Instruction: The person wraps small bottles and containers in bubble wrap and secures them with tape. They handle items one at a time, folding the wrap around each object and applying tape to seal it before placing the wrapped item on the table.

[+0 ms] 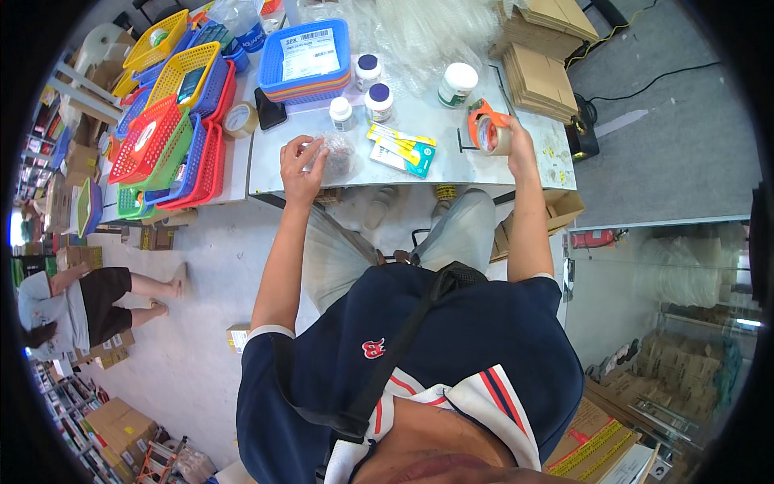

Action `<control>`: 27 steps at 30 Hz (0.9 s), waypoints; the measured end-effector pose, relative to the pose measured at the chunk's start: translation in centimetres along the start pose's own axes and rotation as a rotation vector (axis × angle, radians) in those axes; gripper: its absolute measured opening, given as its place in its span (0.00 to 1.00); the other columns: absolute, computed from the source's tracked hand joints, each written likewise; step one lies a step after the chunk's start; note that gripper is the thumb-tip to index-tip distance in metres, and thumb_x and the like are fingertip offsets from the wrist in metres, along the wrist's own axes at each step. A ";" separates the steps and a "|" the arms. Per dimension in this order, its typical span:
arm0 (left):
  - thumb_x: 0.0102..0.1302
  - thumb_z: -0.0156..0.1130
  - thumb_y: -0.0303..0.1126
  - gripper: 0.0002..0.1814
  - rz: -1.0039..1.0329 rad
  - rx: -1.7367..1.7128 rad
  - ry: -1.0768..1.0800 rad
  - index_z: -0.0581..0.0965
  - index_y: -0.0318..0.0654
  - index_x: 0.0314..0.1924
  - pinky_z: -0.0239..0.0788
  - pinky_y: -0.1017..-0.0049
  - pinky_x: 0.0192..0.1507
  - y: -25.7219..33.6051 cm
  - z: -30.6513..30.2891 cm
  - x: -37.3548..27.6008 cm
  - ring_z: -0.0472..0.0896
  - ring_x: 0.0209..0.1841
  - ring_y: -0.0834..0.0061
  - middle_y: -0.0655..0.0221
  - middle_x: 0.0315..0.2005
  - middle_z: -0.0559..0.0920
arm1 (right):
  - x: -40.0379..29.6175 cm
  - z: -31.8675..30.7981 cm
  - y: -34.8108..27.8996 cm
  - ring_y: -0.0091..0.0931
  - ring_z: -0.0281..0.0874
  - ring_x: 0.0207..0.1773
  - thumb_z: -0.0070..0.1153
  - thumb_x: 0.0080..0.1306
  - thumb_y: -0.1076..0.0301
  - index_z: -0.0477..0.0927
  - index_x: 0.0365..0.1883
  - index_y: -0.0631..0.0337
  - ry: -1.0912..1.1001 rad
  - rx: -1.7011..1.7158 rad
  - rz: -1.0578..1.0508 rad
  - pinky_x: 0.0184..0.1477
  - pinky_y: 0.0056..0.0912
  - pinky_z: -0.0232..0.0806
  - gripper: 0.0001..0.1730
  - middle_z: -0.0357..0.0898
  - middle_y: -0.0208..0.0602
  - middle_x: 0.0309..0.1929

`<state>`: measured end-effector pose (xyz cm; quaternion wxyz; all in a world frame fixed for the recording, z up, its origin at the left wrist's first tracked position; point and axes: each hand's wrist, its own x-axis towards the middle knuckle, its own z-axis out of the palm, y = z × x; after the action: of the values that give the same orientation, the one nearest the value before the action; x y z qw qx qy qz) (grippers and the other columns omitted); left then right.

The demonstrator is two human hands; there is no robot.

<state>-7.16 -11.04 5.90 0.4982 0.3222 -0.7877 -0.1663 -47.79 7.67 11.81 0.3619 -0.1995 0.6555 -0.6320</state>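
My left hand [305,164] rests its fingers on a small bundle in bubble wrap [338,157] near the table's front edge. In my right hand [519,145] is an orange tape dispenser [479,109] with a roll of tape [497,138], held above the table [450,166]. Between the hands lie a teal-and-white box [402,158] and yellow-and-white packets [411,139]. Behind them stand a small white bottle [341,115], two purple-capped bottles [379,103] [367,72] and a larger white tub with a green label [458,85].
Stacked blue baskets [305,94] hold a labelled sheet. A black phone [270,111] and a tape roll [240,120] lie left of them, beside colourful baskets [145,142]. Loose bubble wrap [417,36] and flat cardboard [538,78] are at the back. Another person [91,305] stands far left.
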 end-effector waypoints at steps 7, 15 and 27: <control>0.59 0.76 0.29 0.15 -0.004 0.006 -0.013 0.89 0.43 0.47 0.70 0.70 0.47 0.1 -0.1 0.2 0.75 0.43 0.68 0.68 0.46 0.83 | -0.9 0.4 -4.3 0.25 0.76 0.19 0.53 0.71 0.55 0.83 0.33 0.65 -0.020 -0.312 0.037 0.25 0.32 0.69 0.20 0.79 0.35 0.21; 0.60 0.75 0.29 0.16 -0.013 -0.005 -0.027 0.88 0.44 0.49 0.72 0.68 0.49 -0.2 -0.2 0.2 0.79 0.46 0.65 0.65 0.48 0.84 | -5.6 3.6 -4.3 0.34 0.83 0.22 0.55 0.61 0.48 0.84 0.34 0.69 -0.221 -1.190 0.094 0.34 0.40 0.75 0.26 0.82 0.44 0.21; 0.65 0.69 0.25 0.12 0.023 -0.094 0.064 0.85 0.31 0.48 0.76 0.66 0.56 -0.8 2.6 -0.3 0.85 0.52 0.59 0.55 0.50 0.86 | -9.8 1.7 10.2 0.44 0.83 0.30 0.57 0.63 0.55 0.80 0.37 0.69 -0.162 -1.557 -0.560 0.59 0.46 0.65 0.21 0.83 0.50 0.24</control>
<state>-9.11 -11.61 4.08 0.5395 0.2946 -0.7663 -0.1869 -38.09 14.78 4.14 -0.0042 -0.5933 0.8035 -0.0481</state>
